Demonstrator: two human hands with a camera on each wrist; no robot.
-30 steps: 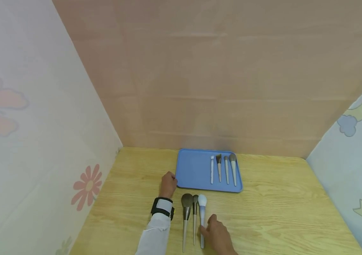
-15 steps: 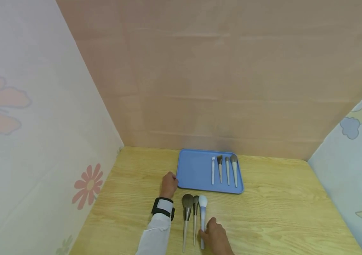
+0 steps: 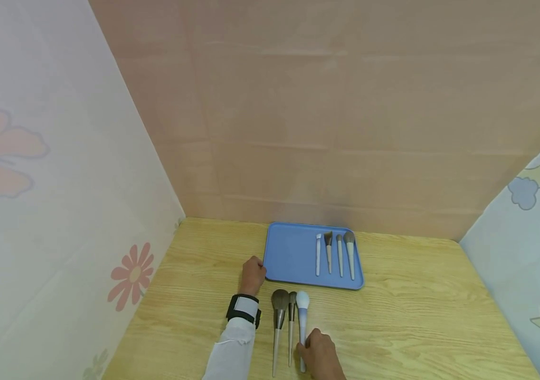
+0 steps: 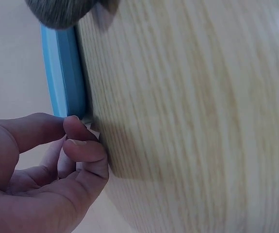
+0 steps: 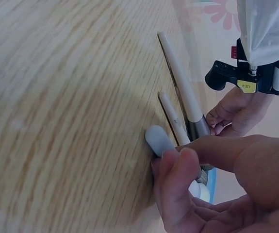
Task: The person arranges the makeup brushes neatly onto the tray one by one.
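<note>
Near the front of the table, my right hand (image 3: 321,354) pinches the handle of a white-tipped makeup brush (image 3: 302,301). The right wrist view shows the end of this handle (image 5: 158,139) poking out past thumb and finger. To its left lie a slim dark makeup brush (image 3: 291,311) and a big fluffy one (image 3: 280,301), heads toward the tray. My left hand (image 3: 252,276) holds the near left corner of a blue tray (image 3: 286,253). In the left wrist view, its thumb and curled fingers meet at the end of the tray's edge (image 4: 64,77).
Several makeup brushes stand in a row on the tray's right side, among them a fan-shaped one (image 3: 329,250) and a fluffy one (image 3: 350,253). A tan wall covering (image 3: 322,132) rises behind the wooden table (image 3: 422,301), with patterned sheets at both sides.
My right hand has slid slightly down and left along the white-tipped brush, its fingers now closer about the handle. The left hand stays at the tray corner; the view has shifted slightly.
</note>
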